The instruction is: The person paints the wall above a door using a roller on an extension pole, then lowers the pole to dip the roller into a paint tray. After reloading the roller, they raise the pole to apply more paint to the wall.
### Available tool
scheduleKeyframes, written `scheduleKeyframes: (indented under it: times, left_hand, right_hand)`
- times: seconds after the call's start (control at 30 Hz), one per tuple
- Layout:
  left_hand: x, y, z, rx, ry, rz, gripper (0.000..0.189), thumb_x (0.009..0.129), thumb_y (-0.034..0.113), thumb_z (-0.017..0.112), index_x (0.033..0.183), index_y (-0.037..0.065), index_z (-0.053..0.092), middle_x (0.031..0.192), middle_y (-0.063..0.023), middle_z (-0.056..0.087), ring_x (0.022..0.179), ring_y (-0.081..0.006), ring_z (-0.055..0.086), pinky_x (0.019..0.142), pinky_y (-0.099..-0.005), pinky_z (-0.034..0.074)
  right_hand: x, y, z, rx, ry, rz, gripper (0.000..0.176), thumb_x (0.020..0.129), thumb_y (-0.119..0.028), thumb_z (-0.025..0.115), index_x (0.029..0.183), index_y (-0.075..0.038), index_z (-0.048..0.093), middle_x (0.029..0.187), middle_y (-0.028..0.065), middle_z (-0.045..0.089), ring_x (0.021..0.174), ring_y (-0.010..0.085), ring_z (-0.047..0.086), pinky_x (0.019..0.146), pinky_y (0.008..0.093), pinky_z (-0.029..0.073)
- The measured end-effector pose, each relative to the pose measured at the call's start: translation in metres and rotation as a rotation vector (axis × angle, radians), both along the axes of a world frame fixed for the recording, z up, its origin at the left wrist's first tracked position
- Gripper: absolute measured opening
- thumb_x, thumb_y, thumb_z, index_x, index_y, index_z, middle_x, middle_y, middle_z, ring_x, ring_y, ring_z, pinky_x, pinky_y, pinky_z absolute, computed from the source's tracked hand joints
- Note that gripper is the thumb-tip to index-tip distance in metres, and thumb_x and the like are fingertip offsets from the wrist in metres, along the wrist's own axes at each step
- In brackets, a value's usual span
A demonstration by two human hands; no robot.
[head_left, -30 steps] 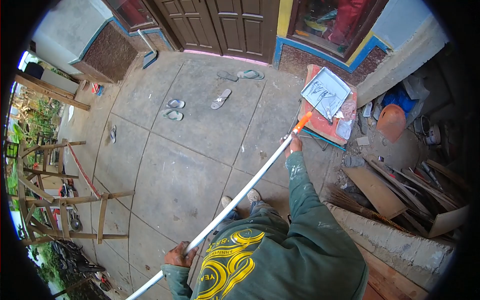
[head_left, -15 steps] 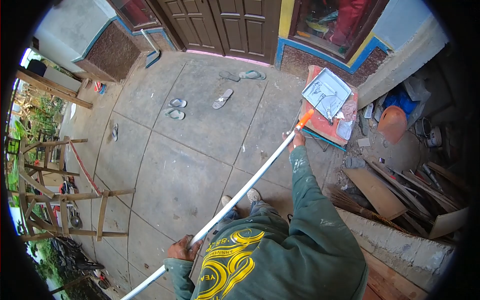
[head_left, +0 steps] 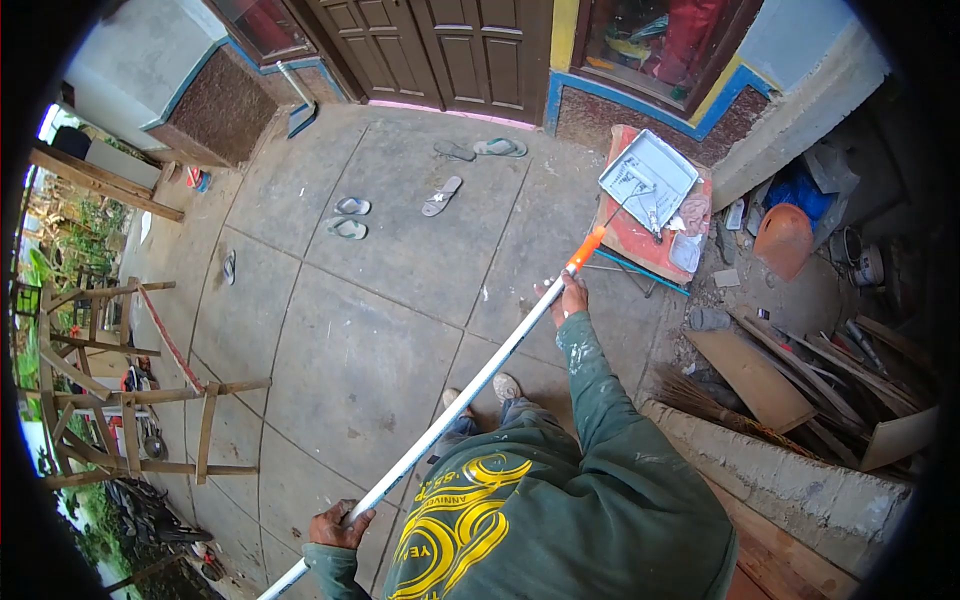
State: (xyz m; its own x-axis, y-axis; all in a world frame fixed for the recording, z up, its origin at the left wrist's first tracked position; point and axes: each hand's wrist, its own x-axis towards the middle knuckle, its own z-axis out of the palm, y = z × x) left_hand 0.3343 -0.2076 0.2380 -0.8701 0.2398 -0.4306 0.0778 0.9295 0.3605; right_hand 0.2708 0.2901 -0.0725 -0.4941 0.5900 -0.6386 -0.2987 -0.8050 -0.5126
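A long white pole with an orange end, a paint roller pole (head_left: 450, 412), runs diagonally across my front. My right hand (head_left: 569, 298) is wrapped round it just below the orange end. Lower down, near my left hip, my left hand (head_left: 341, 525) closes round the same pole. A thin metal rod leads from the orange end to the roller head (head_left: 632, 183), which rests in a paint-smeared tray (head_left: 681, 177). Under the tray is a red, paint-spotted stand (head_left: 622, 231). A crumpled rag (head_left: 694, 212) and a small white container (head_left: 685, 252) lie beside the tray.
Several slippers (head_left: 441, 197) lie on the concrete floor. A wooden frame (head_left: 130, 395) stands at left, and a dustpan (head_left: 302, 120) leans near the wall. To my right are loose boards (head_left: 750, 378), a twig broom (head_left: 705, 405), a low block wall (head_left: 780, 490) and an orange plastic piece (head_left: 783, 243).
Both hands and the pole have shifted down and left, toward my body. The orange end has drawn back from the tray, and the roller head is still in it.
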Motion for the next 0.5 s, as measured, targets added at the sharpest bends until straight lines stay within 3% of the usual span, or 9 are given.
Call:
scheduleKeyframes:
  times: [0.1,0.3,0.5]
  left_hand:
    - [-0.006,0.018,0.005,-0.064,0.060,-0.090,0.032,0.078,0.035,0.074,0.087,0.005,0.069,0.060,-0.0110,0.064,0.051,-0.0266,0.063,0.051,-0.0359,0.049]
    - [-0.016,0.045,-0.004,-0.078,0.146,-0.201,0.032,0.079,0.036,0.073,0.087,0.006,0.068,0.059,-0.0122,0.063,0.051,-0.0287,0.063,0.051,-0.0378,0.049]
    - [-0.001,0.006,-0.007,-0.017,0.006,-0.050,0.032,0.077,0.035,0.075,0.085,0.005,0.069,0.058,-0.0115,0.062,0.049,-0.0251,0.061,0.050,-0.0354,0.048]
  right_hand:
    - [-0.004,0.013,0.000,0.047,-0.014,-0.002,0.013,0.096,-0.012,0.047,0.106,-0.006,0.043,0.087,0.0092,0.049,0.079,0.0228,0.055,0.081,0.0561,0.054]
    - [-0.016,0.042,0.001,0.060,0.001,-0.024,0.012,0.096,-0.015,0.047,0.103,-0.005,0.046,0.086,0.0087,0.050,0.078,0.0226,0.054,0.082,0.0534,0.053]
    - [0.004,0.009,-0.012,0.019,-0.040,0.016,0.011,0.096,-0.015,0.049,0.103,-0.007,0.045,0.087,0.0092,0.051,0.077,0.0233,0.056,0.078,0.0525,0.054]
